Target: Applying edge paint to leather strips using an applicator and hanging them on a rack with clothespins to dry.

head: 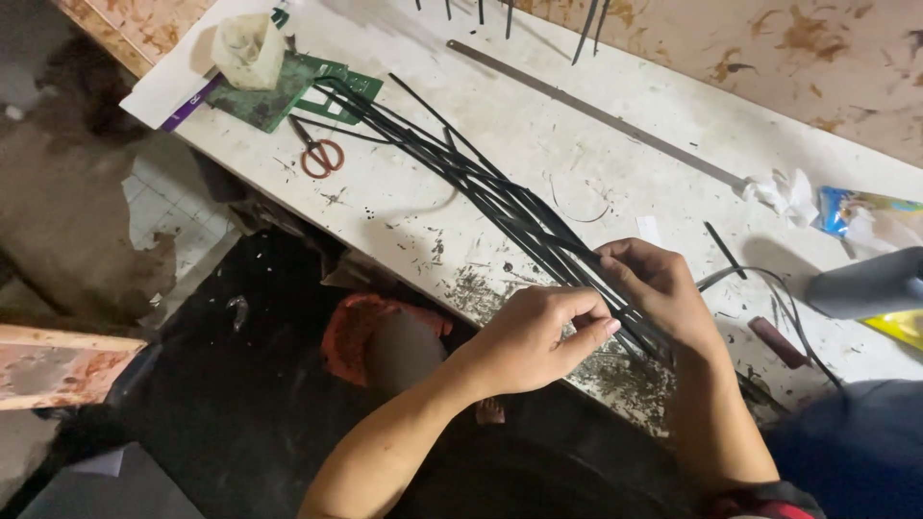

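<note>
The left hand (534,336) is curled, thumb and forefinger pinched on the near end of a bundle of black strips (500,197). Just beyond, touching, the right hand (659,288) closes its fingers (615,261) around the same strips. The bundle runs away across the white workbench (577,163) toward orange-handled scissors (320,154) and a green board (264,96).

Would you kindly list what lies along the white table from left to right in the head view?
Crumpled plastic cup → green board → orange-handled scissors → left hand → right hand → white crumpled tissue → colourful packet.
</note>
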